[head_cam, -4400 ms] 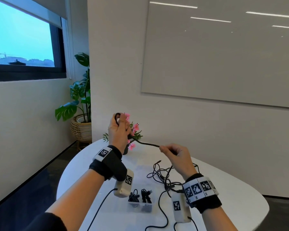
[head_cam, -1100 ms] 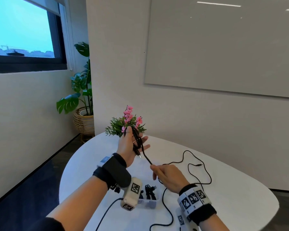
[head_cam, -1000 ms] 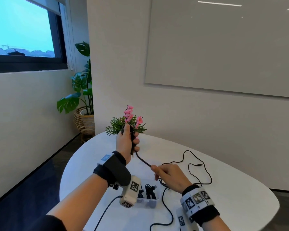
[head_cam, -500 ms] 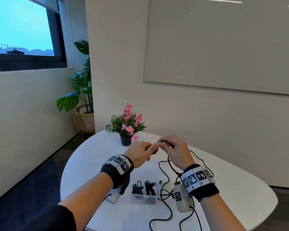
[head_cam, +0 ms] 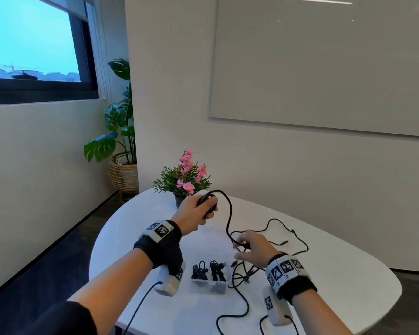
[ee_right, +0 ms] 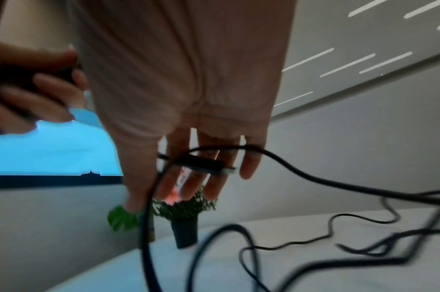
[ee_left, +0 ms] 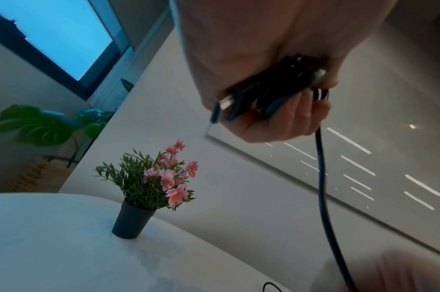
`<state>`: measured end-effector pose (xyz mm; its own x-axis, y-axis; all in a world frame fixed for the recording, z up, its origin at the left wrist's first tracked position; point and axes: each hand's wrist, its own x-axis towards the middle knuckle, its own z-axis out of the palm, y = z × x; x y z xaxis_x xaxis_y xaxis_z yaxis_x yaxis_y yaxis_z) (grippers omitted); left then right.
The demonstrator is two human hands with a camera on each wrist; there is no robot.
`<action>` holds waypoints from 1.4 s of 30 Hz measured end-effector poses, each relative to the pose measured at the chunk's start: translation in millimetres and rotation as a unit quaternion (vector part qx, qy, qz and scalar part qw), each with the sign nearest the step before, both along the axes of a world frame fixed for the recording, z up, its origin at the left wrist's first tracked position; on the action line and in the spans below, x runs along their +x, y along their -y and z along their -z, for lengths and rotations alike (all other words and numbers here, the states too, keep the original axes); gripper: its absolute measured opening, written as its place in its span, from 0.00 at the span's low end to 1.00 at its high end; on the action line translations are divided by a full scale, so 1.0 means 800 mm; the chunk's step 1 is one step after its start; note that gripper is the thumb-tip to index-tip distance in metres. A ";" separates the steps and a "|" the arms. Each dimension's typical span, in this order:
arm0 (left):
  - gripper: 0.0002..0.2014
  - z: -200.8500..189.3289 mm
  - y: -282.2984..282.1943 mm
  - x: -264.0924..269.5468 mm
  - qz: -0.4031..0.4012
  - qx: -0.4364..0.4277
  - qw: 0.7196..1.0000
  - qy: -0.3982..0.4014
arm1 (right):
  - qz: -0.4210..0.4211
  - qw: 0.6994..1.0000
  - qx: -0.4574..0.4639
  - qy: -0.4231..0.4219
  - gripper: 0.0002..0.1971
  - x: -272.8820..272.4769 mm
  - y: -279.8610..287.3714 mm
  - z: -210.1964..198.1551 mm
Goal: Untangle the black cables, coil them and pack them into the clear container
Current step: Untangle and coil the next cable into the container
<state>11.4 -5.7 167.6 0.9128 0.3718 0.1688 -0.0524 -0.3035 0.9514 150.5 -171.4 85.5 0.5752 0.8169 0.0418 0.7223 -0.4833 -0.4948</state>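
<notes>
Head: my left hand is fisted round the coil, raised above the worktop so slack hangs free. My right hand, fingers spread, is at the cable low down, above the tangle, right of the clear container.

Left wrist: fingers clamp the loops so they can't spring open.

Right wrist: fingers splayed, cable across them unpinched, acting as a guide.

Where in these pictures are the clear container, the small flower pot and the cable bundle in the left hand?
clear container (head_cam: 209,284): head view, front wall.
flower pot (ee_left: 132,222): left wrist view, dark pot's side.
cable bundle (ee_left: 276,89): left wrist view, black coils gripped by the left hand (head_cam: 196,212).
</notes>
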 end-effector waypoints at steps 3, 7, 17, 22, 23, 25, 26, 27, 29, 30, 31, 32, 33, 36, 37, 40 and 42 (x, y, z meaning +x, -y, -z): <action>0.14 -0.007 -0.005 -0.001 -0.046 0.007 0.998 0.030 | 0.041 0.998 -0.042 0.016 0.06 0.013 0.018 0.028; 0.15 -0.016 -0.027 -0.003 -0.139 -0.049 0.986 0.078 | 0.134 0.990 -0.040 -0.029 0.27 0.031 0.047 0.047; 0.16 -0.025 -0.015 0.005 -0.119 0.075 0.988 0.068 | 0.106 0.915 0.370 -0.119 0.13 -0.033 0.010 -0.080; 0.18 -0.021 -0.007 0.002 -0.080 0.122 0.988 0.046 | 0.048 0.955 0.278 -0.092 0.23 -0.073 -0.011 -0.111; 0.18 -0.021 -0.002 0.001 -0.069 0.110 0.990 0.049 | 0.046 0.963 0.252 -0.088 0.24 -0.077 -0.017 -0.108; 0.17 -0.021 0.005 0.001 -0.053 0.075 0.994 0.064 | 0.043 0.968 0.230 -0.089 0.22 -0.083 -0.029 -0.099; 0.17 -0.021 0.008 0.000 -0.049 0.056 0.995 0.073 | 0.043 0.967 0.234 -0.090 0.18 -0.083 -0.034 -0.094; 0.17 -0.022 0.010 0.000 -0.050 0.038 0.995 0.078 | 0.044 0.965 0.242 -0.089 0.14 -0.084 -0.038 -0.090; 0.18 -0.025 0.009 0.000 -0.063 0.002 0.994 0.088 | 0.037 0.965 0.250 -0.073 0.11 -0.084 -0.042 -0.082; 0.19 -0.027 0.007 0.000 -0.073 -0.028 0.993 0.093 | 0.032 0.968 0.244 -0.051 0.12 -0.084 -0.043 -0.078; 0.20 -0.028 0.003 0.000 -0.087 -0.065 0.989 0.099 | 0.028 0.971 0.236 -0.024 0.13 -0.086 -0.041 -0.076; 0.21 -0.027 -0.002 0.002 -0.101 -0.102 0.984 0.105 | 0.024 0.973 0.228 0.001 0.13 -0.088 -0.040 -0.075; 0.22 -0.027 -0.007 0.003 -0.114 -0.133 0.978 0.110 | 0.018 0.975 0.219 0.019 0.14 -0.090 -0.038 -0.076; 0.24 -0.025 -0.016 0.005 -0.132 -0.211 0.961 0.119 | -0.009 0.981 0.183 0.054 0.15 -0.093 -0.037 -0.077; 0.25 -0.027 -0.015 0.004 -0.127 -0.252 0.951 0.126 | -0.017 0.984 0.163 0.069 0.16 -0.095 -0.038 -0.077; 0.28 -0.039 -0.011 0.003 -0.076 -0.381 0.909 0.152 | -0.028 0.989 0.126 0.075 0.15 -0.098 -0.040 -0.071; 0.28 -0.040 -0.009 0.004 -0.059 -0.408 0.898 0.154 | -0.026 0.991 0.117 0.053 0.14 -0.099 -0.040 -0.067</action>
